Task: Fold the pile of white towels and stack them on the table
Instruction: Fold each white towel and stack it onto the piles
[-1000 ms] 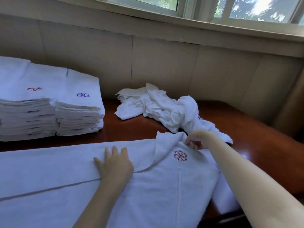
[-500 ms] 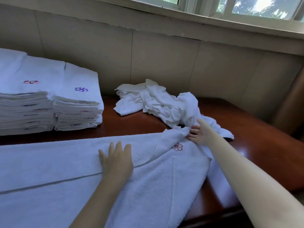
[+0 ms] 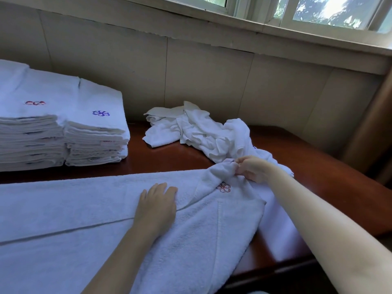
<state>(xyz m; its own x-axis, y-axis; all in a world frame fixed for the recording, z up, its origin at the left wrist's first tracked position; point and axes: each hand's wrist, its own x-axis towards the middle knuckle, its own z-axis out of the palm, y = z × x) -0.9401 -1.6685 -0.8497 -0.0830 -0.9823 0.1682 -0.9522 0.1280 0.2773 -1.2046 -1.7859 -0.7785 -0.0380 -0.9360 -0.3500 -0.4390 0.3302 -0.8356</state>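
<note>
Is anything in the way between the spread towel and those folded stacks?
Nothing visible. Only a strip of table separates the spread towel from the folded stacks; the crumpled pile lies off to the right.

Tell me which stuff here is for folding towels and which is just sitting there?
For the job: spread towel, left hand pressing it, right hand pinching its corner, crumpled towel pile, folded stacks, table.
Just there: window, wall.

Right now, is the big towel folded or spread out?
Mostly spread: big towel lies flat on the table, right hand pinching one corner.
</note>
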